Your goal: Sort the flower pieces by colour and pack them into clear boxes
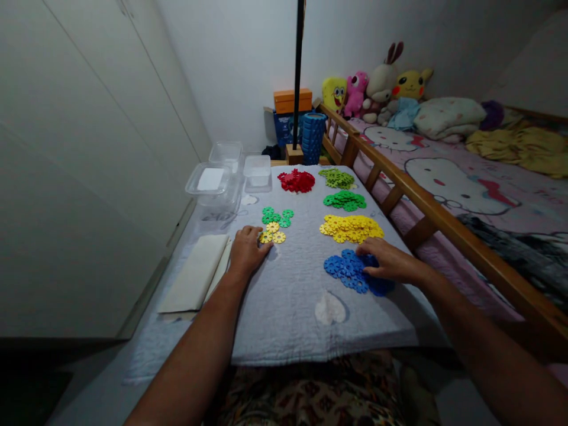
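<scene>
Flat plastic flower-shaped discs lie sorted by colour on a grey quilted mat (288, 307). My left hand (248, 251) rests fingers down beside a small joined group of yellow and green discs (276, 226), its fingertips touching the yellow ones. My right hand (385, 260) lies flat with fingers spread on the blue pile (350, 271). Behind it are the yellow pile (351, 228), a dark green pile (345, 200), a light green pile (336, 177) and a red pile (296, 180).
Clear plastic containers (222, 177) stand at the mat's far left; a folded cream cloth (197, 272) lies left. A wooden bed rail (426, 207) runs along the right, with plush toys (377, 86) behind. A black pole (297, 77) rises at the back.
</scene>
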Action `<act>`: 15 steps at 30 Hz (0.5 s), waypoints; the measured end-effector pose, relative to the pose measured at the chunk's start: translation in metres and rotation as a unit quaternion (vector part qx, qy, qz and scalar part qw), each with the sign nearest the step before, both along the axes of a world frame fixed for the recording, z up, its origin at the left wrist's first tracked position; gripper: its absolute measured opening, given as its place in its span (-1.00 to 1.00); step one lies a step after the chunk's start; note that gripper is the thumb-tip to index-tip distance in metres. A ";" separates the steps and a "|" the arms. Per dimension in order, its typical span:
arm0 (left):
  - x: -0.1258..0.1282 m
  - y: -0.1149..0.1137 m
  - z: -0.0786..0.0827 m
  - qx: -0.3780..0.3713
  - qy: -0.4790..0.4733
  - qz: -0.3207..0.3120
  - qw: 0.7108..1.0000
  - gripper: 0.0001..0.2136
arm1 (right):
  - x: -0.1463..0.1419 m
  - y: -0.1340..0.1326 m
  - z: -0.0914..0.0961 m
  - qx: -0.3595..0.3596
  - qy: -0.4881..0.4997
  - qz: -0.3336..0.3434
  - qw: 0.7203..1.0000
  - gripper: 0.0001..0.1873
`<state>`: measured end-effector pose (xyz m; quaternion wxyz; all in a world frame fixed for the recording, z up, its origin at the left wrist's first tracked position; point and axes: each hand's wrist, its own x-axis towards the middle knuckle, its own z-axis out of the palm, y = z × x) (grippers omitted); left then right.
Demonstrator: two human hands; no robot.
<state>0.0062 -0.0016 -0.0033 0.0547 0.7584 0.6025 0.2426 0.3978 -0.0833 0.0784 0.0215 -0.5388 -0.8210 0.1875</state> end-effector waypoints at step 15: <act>0.020 -0.012 0.012 -0.054 0.035 0.015 0.998 -0.47 | -0.116 0.090 -0.001 0.047 0.026 0.056 0.997 -0.73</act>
